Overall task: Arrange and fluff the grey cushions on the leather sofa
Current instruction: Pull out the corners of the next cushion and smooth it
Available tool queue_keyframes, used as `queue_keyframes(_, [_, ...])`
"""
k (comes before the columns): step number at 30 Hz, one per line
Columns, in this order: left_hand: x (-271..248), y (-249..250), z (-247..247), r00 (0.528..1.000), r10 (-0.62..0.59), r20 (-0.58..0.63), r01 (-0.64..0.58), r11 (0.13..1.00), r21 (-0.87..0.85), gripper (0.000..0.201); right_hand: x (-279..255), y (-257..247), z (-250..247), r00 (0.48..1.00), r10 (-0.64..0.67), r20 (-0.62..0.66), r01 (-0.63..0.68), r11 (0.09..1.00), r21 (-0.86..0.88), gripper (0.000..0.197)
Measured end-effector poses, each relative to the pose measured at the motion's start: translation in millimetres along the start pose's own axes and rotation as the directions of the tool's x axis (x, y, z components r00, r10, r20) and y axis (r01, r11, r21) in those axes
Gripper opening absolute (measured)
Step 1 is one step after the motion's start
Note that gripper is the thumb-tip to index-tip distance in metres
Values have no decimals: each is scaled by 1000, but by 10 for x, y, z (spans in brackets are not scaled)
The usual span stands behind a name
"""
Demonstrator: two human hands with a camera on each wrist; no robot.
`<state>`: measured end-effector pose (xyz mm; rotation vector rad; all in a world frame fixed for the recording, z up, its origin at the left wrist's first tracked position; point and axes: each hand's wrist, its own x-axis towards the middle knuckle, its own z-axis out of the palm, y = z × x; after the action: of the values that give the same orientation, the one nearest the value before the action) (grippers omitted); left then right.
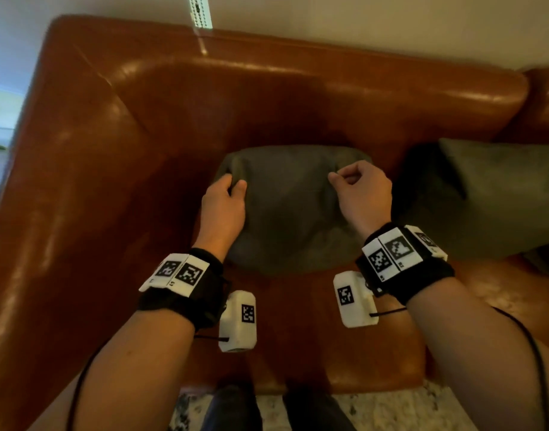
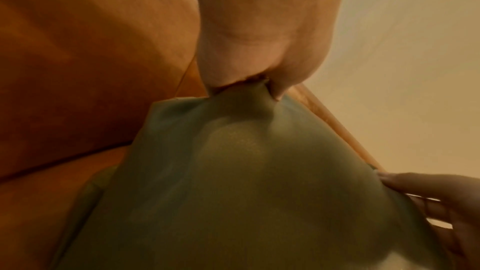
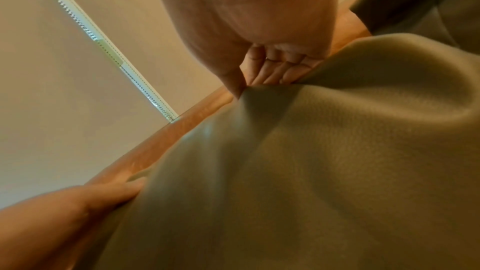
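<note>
Both hands are on the cushion (image 1: pixel 285 209): left hand (image 1: pixel 225 206) pinches its upper left corner, right hand (image 1: pixel 361 194) grips the upper right, fingers curled. It stands on the sofa (image 1: pixel 142 126) seat, apparently against the backrest; second cushion (image 1: pixel 490 194) just right.

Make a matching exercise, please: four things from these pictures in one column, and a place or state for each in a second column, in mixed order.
Column 1
1. left hand
2. right hand
3. second cushion
4. held cushion

Column 2
A. lies untouched at the right end of the sofa seat
B. pinches the right top corner of the cushion
C. stands on the seat in front of the backrest, gripped at both top corners
D. pinches the left top corner of the cushion

Pairs: 1-D, 2-B, 3-A, 4-C
</note>
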<state>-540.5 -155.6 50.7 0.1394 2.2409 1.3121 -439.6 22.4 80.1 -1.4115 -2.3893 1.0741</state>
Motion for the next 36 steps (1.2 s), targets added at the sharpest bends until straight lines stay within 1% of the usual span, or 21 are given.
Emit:
queue_keyframes(2, [15, -5, -34, 1000, 13, -20, -14, 999, -48, 28, 12, -62, -7, 999, -30, -18, 30, 1000, 9, 10])
queue_keyframes(4, [39, -7, -96, 997, 36, -69, -42, 995, -87, 28, 21, -122, -25, 998, -68, -15, 69, 997, 22, 9])
queue_keyframes(6, [90, -23, -126, 995, 51, -88, -58, 996, -74, 28, 20, -136, 4, 996, -91, -10, 91, 996, 8, 9])
queue_keyframes(7, [131, -47, -124, 996, 51, -75, -55, 997, -54, 28, 22, -117, 37, 996, -91, -11, 91, 996, -10, 9])
queue_keyframes(10, [157, -89, -152, 999, -9, 47, 12, 998, -54, 37, 13, -72, 149, 999, -48, 5, 48, 997, -60, 12])
queue_keyframes(11, [162, -131, -170, 999, -11, 53, 16, 997, -82, 40, 17, -84, 184, 997, -77, -9, 75, 992, -98, 15])
queue_keyframes(12, [145, -162, -206, 999, -10, 32, 14, 990, -139, 39, 14, -120, 210, 990, -139, -30, 132, 979, -155, 20])
queue_keyframes(14, [131, -313, -288, 997, -32, -71, 14, 971, -238, 31, -33, -274, 281, 958, -285, -18, 273, 931, -244, 27])
queue_keyframes(15, [126, -411, -331, 989, -51, -139, 18, 972, -234, 26, -75, -384, 328, 936, -351, 31, 347, 901, -259, 26])
queue_keyframes(16, [133, -507, -366, 979, -76, -190, 37, 979, -200, 22, -118, -507, 389, 907, -409, 97, 420, 870, -259, 24])
queue_keyframes(18, [182, -681, -388, 970, -85, -226, 68, 994, -83, 19, -199, -762, 551, 843, -488, 228, 534, 812, -236, 24])
queue_keyframes(20, [265, -740, -365, 973, -12, -229, 22, 999, 41, 20, -216, -990, 750, 784, -538, 309, 614, 744, -263, 29])
queue_keyframes(21, [319, -737, -356, 973, 33, -230, -11, 995, 94, 21, -192, -1079, 854, 765, -545, 343, 638, 713, -290, 31])
queue_keyframes(22, [373, -707, -350, 971, 66, -229, -31, 988, 153, 24, -151, -1156, 952, 758, -530, 379, 646, 692, -323, 33])
queue_keyframes(25, [547, -684, -336, 978, 88, -189, -17, 937, 348, 28, -4, -1276, 1180, 797, -399, 454, 586, 693, -420, 27])
queue_keyframes(26, [582, -699, -331, 981, 90, -174, -15, 919, 394, 28, 29, -1283, 1230, 812, -360, 459, 560, 703, -438, 23])
queue_keyframes(28, [619, -740, -328, 979, 141, -145, -67, 902, 426, 24, 53, -1272, 1297, 830, -322, 455, 528, 716, -457, 15])
queue_keyframes(30, [636, -779, -348, 976, 191, -109, -128, 896, 425, 20, 55, -1242, 1324, 835, -322, 446, 519, 732, -442, 10])
queue_keyframes(32, [668, -839, -410, 975, 208, -83, -157, 899, 408, 17, 78, -1203, 1298, 835, -344, 429, 517, 757, -400, 9])
queue_keyframes(34, [700, -921, -492, 977, 194, -87, -155, 930, 335, 16, 123, -1160, 1213, 835, -349, 426, 510, 781, -360, 10])
queue_keyframes(36, [724, -994, -563, 983, 144, -115, -119, 972, 203, 19, 163, -1105, 1116, 830, -357, 429, 508, 801, -315, 12])
